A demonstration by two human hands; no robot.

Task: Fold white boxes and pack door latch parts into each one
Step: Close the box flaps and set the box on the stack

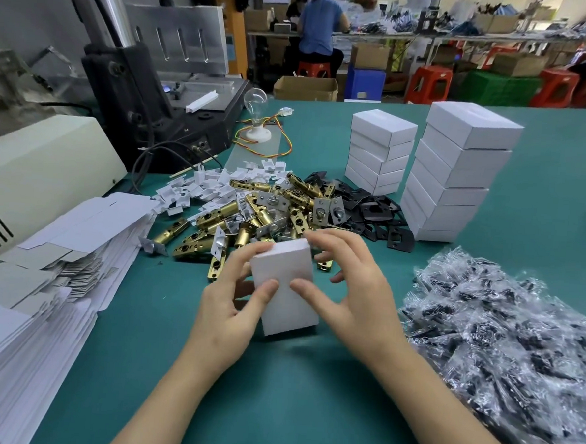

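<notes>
White box (286, 286): closed, plain, rectangular, its broad face turned up toward me, held tilted low over the green surface (273, 409). My left grip (231, 307) grasps its left side, thumb on the broad face. My right grip (345, 290) grasps its right side, thumb just beside the left one, fingers curled over the far edge. Beyond the box lies a pile of brass latch bolts (250, 215) with black plates (378, 206). 2 stacks of closed boxes (459, 173) stand behind, with flat box blanks (59, 259) at left and bagged parts (500, 337) at right.
</notes>
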